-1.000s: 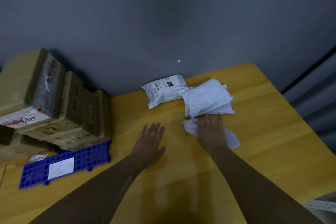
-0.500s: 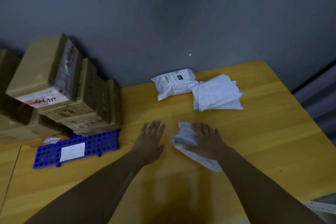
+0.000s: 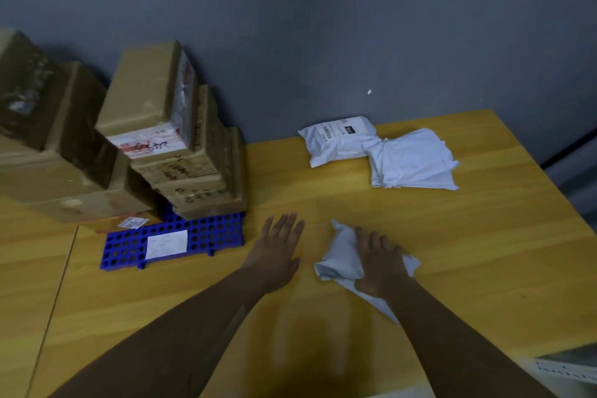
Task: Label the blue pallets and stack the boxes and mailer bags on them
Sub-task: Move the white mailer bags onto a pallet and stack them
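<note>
1. Cardboard boxes [image 3: 168, 152] sit stacked on the far half of the blue pallet [image 3: 206, 236], against the wall. Its near half stays bare save a white label [image 3: 167, 244], seemingly kept free for the bags.
2. Two white mailer bags [image 3: 381, 152] wait near the table's [image 3: 484, 268] far edge.
3. Right hand [image 3: 379, 263] presses down on a crumpled mailer bag [image 3: 339, 255], fingers loosely spread over it, not closed round it.
4. Left hand [image 3: 274, 252] lies flat on the wood, fingers nearly together, holding nothing, likely bracing.
</note>
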